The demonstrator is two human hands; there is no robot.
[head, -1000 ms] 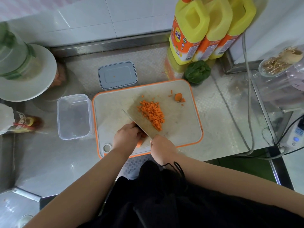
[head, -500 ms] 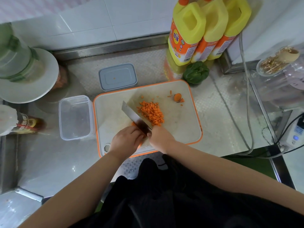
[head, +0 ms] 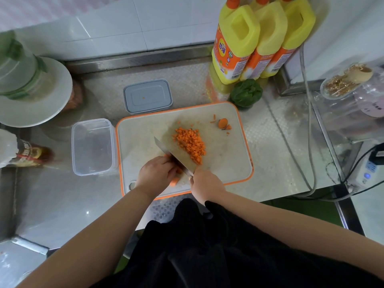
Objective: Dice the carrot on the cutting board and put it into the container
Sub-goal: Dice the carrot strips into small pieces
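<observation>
Head view: the right hand (head: 204,185) grips the knife (head: 173,155) by its handle; the left hand (head: 156,173) curls over the carrot (head: 174,181), probably pinning it. Dicing is underway. Dice (head: 190,143) pile at the board's (head: 228,163) centre; the container (head: 92,146) waits at its 9 o'clock. Next: another cut just beside the fingertips.

The knife (head: 174,154) stood between both hands; the diced pile (head: 190,143) lay right behind it, the container (head: 92,146) far left.
</observation>
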